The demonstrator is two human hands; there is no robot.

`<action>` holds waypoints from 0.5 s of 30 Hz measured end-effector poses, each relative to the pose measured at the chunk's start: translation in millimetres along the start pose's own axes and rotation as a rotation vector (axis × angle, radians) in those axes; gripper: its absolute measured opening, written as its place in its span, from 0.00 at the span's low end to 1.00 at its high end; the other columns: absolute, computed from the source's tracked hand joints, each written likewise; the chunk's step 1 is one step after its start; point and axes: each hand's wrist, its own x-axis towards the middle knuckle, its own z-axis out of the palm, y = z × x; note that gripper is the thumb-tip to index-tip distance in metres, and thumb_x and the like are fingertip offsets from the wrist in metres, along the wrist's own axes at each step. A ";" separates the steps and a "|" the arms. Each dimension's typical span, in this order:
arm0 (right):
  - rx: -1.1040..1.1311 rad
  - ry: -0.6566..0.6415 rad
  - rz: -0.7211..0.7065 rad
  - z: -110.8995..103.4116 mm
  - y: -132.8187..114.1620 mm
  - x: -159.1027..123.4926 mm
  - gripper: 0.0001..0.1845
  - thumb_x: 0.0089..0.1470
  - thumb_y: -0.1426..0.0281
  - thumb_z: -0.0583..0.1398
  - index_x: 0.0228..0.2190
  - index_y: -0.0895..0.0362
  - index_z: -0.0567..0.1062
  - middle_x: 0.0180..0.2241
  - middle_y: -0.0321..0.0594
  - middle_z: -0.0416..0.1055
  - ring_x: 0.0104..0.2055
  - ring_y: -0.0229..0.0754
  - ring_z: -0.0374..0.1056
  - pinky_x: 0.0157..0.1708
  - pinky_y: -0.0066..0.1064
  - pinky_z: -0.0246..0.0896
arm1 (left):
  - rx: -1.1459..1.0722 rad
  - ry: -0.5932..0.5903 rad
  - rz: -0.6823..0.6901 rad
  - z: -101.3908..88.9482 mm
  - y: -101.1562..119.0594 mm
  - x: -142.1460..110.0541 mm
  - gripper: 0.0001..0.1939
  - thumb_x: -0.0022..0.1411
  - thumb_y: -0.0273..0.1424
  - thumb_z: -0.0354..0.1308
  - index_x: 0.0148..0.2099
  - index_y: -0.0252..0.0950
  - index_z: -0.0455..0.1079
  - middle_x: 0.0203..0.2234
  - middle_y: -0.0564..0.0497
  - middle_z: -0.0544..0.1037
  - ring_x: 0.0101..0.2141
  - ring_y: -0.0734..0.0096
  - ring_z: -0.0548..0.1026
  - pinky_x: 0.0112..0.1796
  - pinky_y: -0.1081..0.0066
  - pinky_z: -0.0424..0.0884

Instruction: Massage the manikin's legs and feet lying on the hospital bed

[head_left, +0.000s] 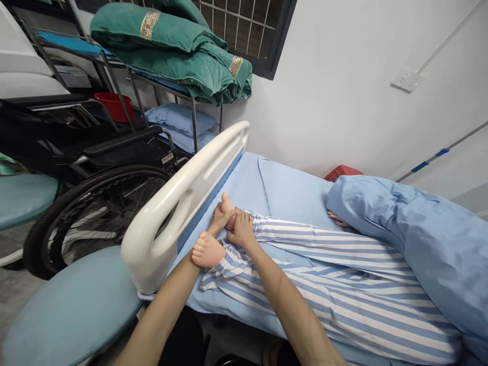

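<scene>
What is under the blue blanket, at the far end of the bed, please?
The blue quilt covers the upper part of a lying figure. Its striped pyjamas go in under the edge, and what looks like a hand shows there. The chest and head are covered, so they cannot be seen.

I'm watching through one head-worn camera, facing forward and down from beside the hospital bed (290, 195), close above the person's left hand (220, 217) and right hand (242, 230)
</scene>
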 end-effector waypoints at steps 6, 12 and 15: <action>0.003 -0.069 -0.021 -9.1 2.3 1.9 0.54 0.47 0.66 0.64 0.70 0.69 0.49 0.69 0.60 0.52 0.69 0.57 0.51 0.69 0.49 0.39 | 0.174 0.380 -0.203 -7.6 -18.8 -26.5 0.12 0.69 0.38 0.41 0.33 0.41 0.54 0.26 0.52 0.56 0.42 0.52 0.68 0.35 0.58 0.61; -0.013 -0.065 -0.029 -30.7 -1.9 -5.9 0.50 0.50 0.66 0.64 0.68 0.68 0.54 0.69 0.63 0.51 0.72 0.63 0.44 0.67 0.55 0.44 | 0.229 0.310 -0.131 -34.7 12.4 -46.0 0.13 0.67 0.32 0.40 0.28 0.40 0.48 0.25 0.51 0.57 0.34 0.59 0.68 0.31 0.62 0.55; 0.054 0.076 -0.055 -34.7 -13.8 -28.0 0.39 0.51 0.71 0.61 0.64 0.64 0.63 0.66 0.60 0.57 0.69 0.60 0.50 0.65 0.53 0.49 | 0.166 0.151 0.036 -65.5 30.1 -60.0 0.15 0.60 0.36 0.52 0.25 0.39 0.52 0.22 0.51 0.58 0.30 0.63 0.67 0.29 0.63 0.55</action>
